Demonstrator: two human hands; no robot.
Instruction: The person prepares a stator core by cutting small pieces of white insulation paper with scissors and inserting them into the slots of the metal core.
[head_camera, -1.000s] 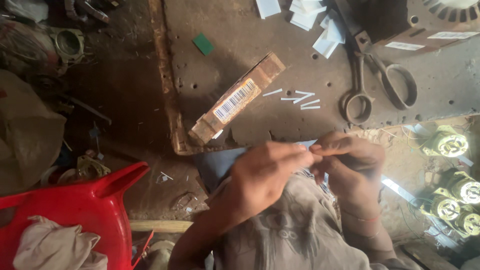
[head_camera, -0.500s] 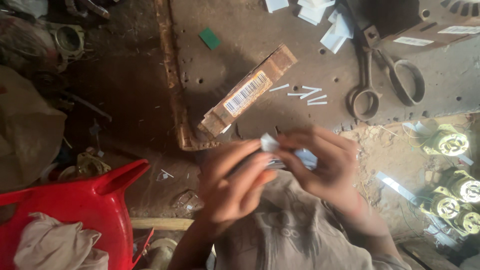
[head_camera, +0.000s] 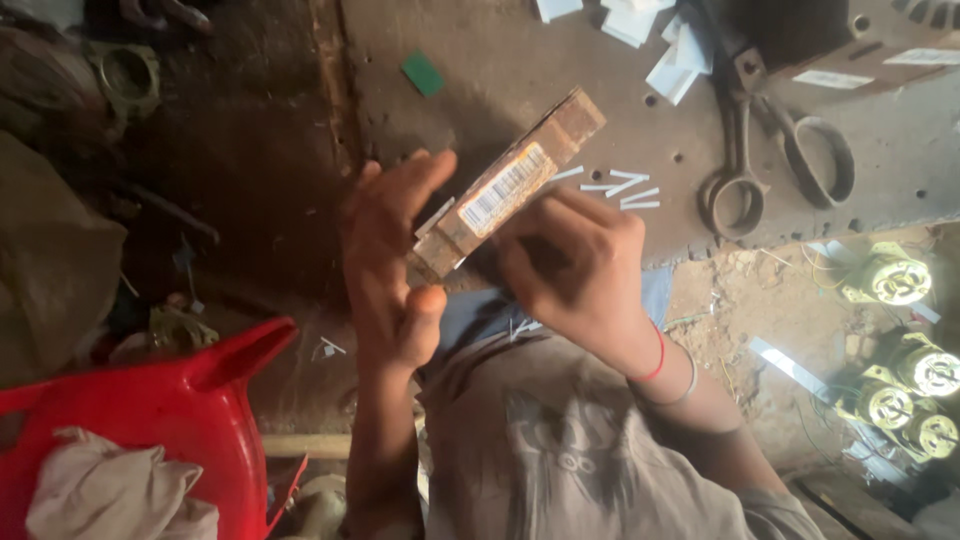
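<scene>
Left hand (head_camera: 395, 265) spread beside block (head_camera: 505, 190), pinching nothing clear; right hand (head_camera: 575, 270) curled, possibly on thin strip. Block rigid, hefty; grip long sides.

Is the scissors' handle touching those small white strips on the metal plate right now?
Apart. The head view shows bare plate between the scissors and the nearest white strips.
</scene>
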